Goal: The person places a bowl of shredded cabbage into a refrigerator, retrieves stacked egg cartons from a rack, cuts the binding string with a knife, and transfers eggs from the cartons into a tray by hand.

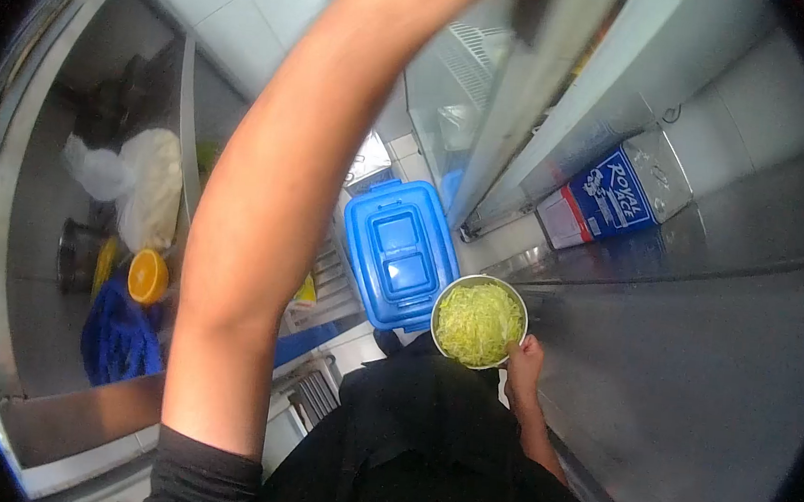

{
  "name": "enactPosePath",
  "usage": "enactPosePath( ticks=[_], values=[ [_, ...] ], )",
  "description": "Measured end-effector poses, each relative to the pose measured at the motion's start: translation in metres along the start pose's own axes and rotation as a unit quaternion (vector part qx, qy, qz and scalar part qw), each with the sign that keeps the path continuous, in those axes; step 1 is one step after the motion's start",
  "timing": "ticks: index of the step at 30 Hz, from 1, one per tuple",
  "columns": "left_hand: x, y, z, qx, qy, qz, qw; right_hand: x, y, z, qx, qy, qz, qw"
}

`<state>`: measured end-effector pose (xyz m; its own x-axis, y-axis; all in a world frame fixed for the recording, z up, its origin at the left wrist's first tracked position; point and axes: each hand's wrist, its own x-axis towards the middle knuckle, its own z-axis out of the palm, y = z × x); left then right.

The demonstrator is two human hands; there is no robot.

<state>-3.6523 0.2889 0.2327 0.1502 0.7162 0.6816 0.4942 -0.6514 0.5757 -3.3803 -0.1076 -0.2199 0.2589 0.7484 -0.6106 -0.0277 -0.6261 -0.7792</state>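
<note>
Low at the centre right, my right hand [523, 363] grips the rim of a round metal bowl [438, 334], its thumb inside the edge. Shredded pale green vegetable [480, 321] fills the bowl. My left arm stretches up across the view to the top edge, beside a partly open upright door [537, 101]. The left hand itself is cut off at the top, so its fingers cannot be seen. Just left of the bowl is a blue plastic container with its lid on [402, 251].
A blue and white tin [614, 194] stands at the right, above a grey metal surface [685, 368]. On the left, a metal shelf holds a halved orange [148, 276], a blue net bag [119, 337], a white plastic bag [150, 189] and a dark metal pot [76, 256].
</note>
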Motion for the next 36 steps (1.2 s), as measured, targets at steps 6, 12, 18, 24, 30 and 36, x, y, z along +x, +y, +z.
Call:
enactPosePath(
  ticks=[6,12,18,24,30,36],
  values=[
    [-0.02,-0.01,-0.049,-0.028,0.105,0.031,0.994,0.001,-0.032,0.004,-0.007,-0.028,-0.021,0.999],
    [-0.044,0.038,-0.076,-0.049,0.081,-0.126,0.987,-0.01,-0.065,0.019,0.039,-0.028,-0.035,0.998],
    [-0.057,0.026,-0.105,-0.056,0.144,-0.144,0.977,-0.044,-0.105,0.024,0.107,-0.012,-0.02,0.994],
    [-0.07,0.024,-0.128,-0.064,0.125,-0.087,0.986,-0.075,-0.133,0.029,0.219,-0.011,-0.025,0.975],
    [-0.082,0.026,-0.145,-0.14,0.094,-0.131,0.977,-0.111,-0.205,0.048,0.329,-0.036,-0.099,0.939],
    [-0.076,0.042,-0.136,-0.146,0.086,-0.173,0.97,-0.114,-0.254,0.052,0.364,-0.041,-0.13,0.921]
  ],
)
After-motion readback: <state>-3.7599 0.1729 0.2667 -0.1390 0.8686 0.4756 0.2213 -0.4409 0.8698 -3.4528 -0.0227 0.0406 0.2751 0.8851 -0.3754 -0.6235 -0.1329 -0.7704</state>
